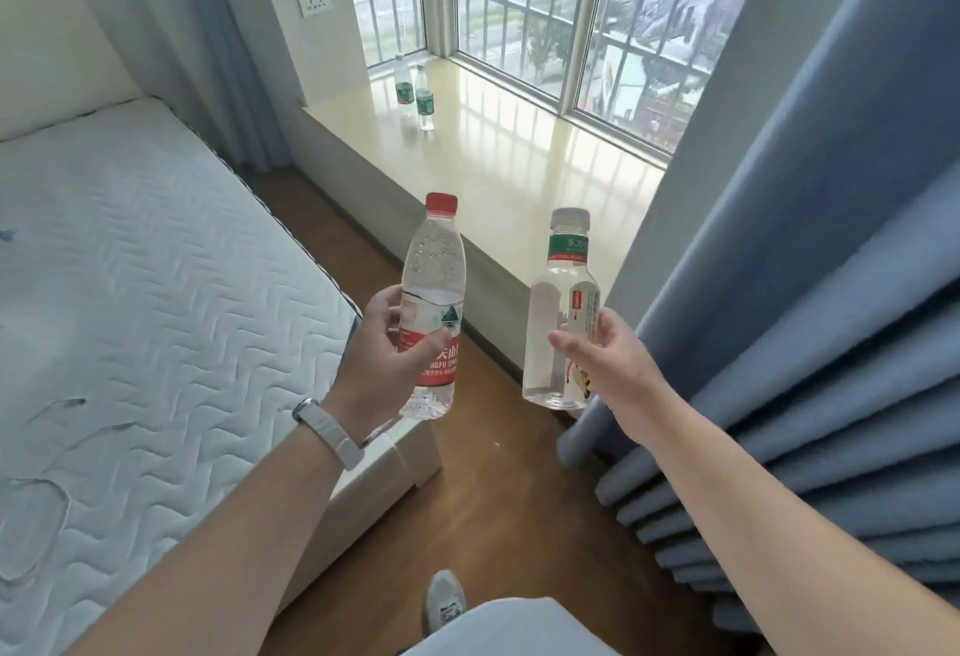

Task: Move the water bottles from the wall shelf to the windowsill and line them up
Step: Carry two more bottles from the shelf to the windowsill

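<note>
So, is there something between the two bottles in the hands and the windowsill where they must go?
Nothing visible blocks the way. The red-cap bottle in the left hand and the white-cap bottle in the right hand face bare windowsill. Two bottles already stand at its far left; the curtain hangs beside.

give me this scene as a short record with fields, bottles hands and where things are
left hand: grip closed around the red-capped bottle, held upright in the air
right hand: grip closed around the white-capped bottle, held upright in the air
windowsill: two green-label bottles already standing there, close together near the far left end
held bottles: not yet over the windowsill, both in front of its near edge
bed: mattress to the left
curtain: blue curtain to the right
</note>
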`<state>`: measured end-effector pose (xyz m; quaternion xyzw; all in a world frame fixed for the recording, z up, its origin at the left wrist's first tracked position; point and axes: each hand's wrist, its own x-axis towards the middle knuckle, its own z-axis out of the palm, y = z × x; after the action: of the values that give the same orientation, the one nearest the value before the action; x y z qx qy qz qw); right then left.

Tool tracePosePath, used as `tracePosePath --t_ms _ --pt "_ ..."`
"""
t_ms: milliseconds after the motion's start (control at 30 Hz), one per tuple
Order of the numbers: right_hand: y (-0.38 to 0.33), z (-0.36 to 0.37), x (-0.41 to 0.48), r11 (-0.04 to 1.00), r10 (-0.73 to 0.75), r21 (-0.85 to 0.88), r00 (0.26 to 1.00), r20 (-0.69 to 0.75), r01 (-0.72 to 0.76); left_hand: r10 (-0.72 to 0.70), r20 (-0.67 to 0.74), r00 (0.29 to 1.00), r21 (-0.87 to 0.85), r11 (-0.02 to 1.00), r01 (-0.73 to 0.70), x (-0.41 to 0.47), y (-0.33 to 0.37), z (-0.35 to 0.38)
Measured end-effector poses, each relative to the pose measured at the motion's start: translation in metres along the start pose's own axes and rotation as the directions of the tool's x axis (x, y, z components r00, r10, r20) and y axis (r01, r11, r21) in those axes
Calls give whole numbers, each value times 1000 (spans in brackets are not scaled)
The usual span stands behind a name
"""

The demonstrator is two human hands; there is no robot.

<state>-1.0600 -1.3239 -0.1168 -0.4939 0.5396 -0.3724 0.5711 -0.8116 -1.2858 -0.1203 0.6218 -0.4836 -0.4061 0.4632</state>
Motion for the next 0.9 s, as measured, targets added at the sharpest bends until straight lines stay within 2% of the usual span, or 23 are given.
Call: tracePosePath --t_ms 267,567,900 --pt "-16 41 69 995 7 -95 999 -42 -11 -18 -52 999 19 1000 19 81 -11 -36" --pt "-29 22 169 997 8 -81 1000 -18 -10 -71 -65 995 36 997 74 161 -15 -20" --pt "-70 2 329 1000 -12 -13 988 156 15 -59 -211 976 53 996 72 289 31 20"
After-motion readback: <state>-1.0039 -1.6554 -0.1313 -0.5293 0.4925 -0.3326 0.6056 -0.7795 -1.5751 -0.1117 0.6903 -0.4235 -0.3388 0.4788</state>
